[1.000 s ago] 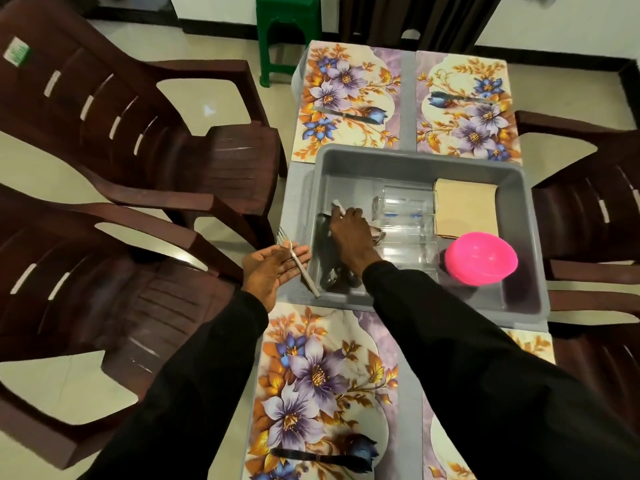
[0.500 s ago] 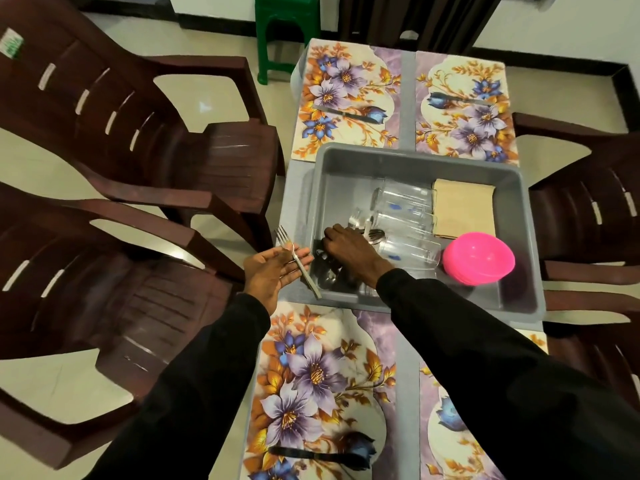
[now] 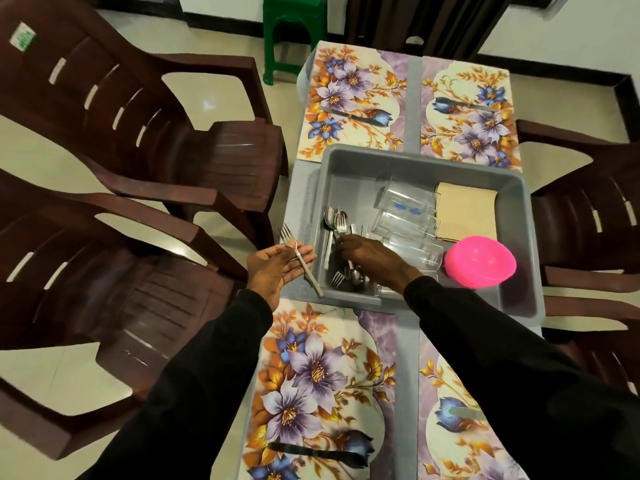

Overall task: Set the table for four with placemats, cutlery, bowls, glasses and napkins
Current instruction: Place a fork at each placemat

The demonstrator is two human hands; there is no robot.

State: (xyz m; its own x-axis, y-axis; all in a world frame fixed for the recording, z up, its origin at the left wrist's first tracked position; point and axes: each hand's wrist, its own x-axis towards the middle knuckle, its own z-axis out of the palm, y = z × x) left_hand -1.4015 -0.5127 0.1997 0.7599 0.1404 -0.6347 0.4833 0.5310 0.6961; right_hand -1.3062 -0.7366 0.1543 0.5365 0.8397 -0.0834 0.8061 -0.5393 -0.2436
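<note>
My left hand (image 3: 277,268) lies palm up beside the tub's left wall, fingers straight, with a metal fork (image 3: 298,259) resting across them. My right hand (image 3: 375,258) is inside the grey tub (image 3: 349,174), fingers curled over loose cutlery (image 3: 332,230) at its near left, with handle ends sticking out past the fingers. The tub also holds clear glasses (image 3: 405,202) lying on their sides, tan napkins (image 3: 465,213) and stacked pink bowls (image 3: 479,261). Floral placemats lie at far left (image 3: 349,98), far right (image 3: 467,109), near left (image 3: 311,375) and near right (image 3: 450,410).
The tub sits mid-table on the narrow grey table (image 3: 412,98). Brown plastic chairs stand close on the left (image 3: 138,133) (image 3: 104,271) and on the right (image 3: 588,209). A green stool (image 3: 294,29) stands beyond the table's far end.
My right hand drew back from the glasses to the cutlery pile at the tub's near left. My left hand stayed put, the fork still lying on it.
</note>
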